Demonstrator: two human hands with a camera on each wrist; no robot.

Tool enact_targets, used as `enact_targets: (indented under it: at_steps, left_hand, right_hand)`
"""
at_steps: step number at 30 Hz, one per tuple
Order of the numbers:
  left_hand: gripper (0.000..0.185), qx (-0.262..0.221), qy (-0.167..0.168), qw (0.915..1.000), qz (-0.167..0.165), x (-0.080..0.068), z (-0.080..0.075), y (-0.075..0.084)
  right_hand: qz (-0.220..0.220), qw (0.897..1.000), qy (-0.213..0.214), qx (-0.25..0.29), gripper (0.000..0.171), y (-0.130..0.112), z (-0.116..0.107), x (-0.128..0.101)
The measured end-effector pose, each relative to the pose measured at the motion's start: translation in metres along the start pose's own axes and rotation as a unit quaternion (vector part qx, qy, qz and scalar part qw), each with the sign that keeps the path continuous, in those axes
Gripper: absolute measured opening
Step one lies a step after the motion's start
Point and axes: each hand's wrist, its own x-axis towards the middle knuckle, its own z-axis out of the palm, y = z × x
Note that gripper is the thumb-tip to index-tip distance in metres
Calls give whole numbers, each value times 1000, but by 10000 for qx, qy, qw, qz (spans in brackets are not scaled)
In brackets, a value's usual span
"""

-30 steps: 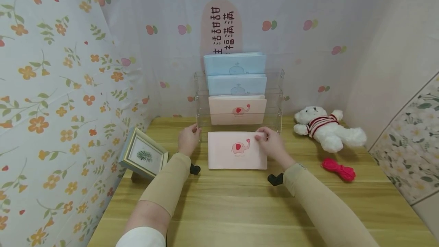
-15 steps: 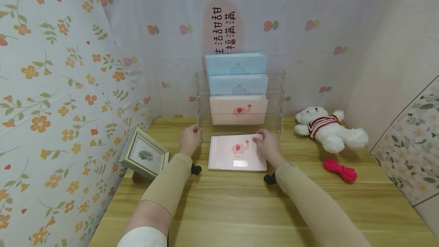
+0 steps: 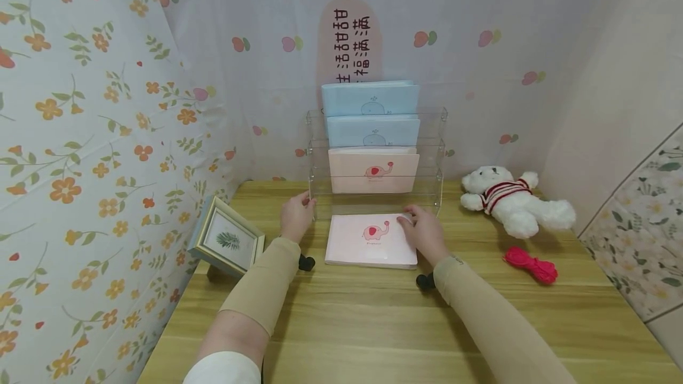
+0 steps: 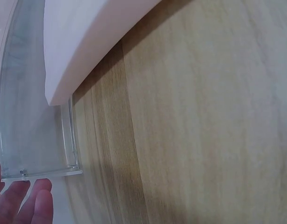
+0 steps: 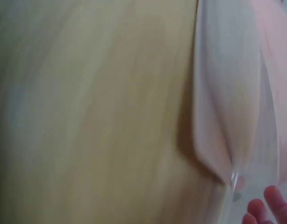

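Observation:
A pink booklet (image 3: 368,245) with a red elephant on its cover lies tilted at the foot of a clear tiered rack (image 3: 439,185). At the booklet's upper right corner, my right hand (image 3: 425,233) pinches it, thumb over the cover. The right wrist view shows a lower corner of the booklet (image 5: 206,156) above the wood and several fingertips (image 5: 257,206) beside the rack. My left hand (image 3: 296,216) touches the rack's left side; in the left wrist view its fingers (image 4: 43,205) rest against the outside of the clear side panel (image 4: 36,135).
Higher in the rack stand another pink booklet (image 3: 352,179) and two blue whale booklets (image 3: 341,132). A framed leaf picture (image 3: 229,239) stands at left. On the right lie a white teddy bear (image 3: 514,203) and a bundle of red cord (image 3: 530,264). A patterned curtain (image 3: 256,76) hangs behind.
The booklet in my right hand has tipped back and its top edge has come down a little toward the table. The left hand keeps its place on the rack.

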Motion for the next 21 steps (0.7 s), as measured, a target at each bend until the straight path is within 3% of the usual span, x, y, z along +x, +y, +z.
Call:
enact_targets:
  at_steps: [4,9,14,17,21]
  left_hand:
    - [40,11,7,10000,-10,2,1,-2]
    - [41,-14,-40,10000,-31,1,-1,0]
    - [42,25,-110,9999,-33,1,-2,0]
    - [41,41,-119,9999,-12,1,0,-1]
    - [40,-53,-89,9999,6,1,0,-1]
  right_hand:
    - [-216,9995,208,80,40,-4,-8,2]
    - [-693,9896,896,888,43,-15,-28,19]
    - [-605,9784,1473,1316,52,-26,-56,45]
    - [-568,9791,1411,1347,60,-34,-71,59]
    - [-386,9834,862,1547,73,-48,-82,73]
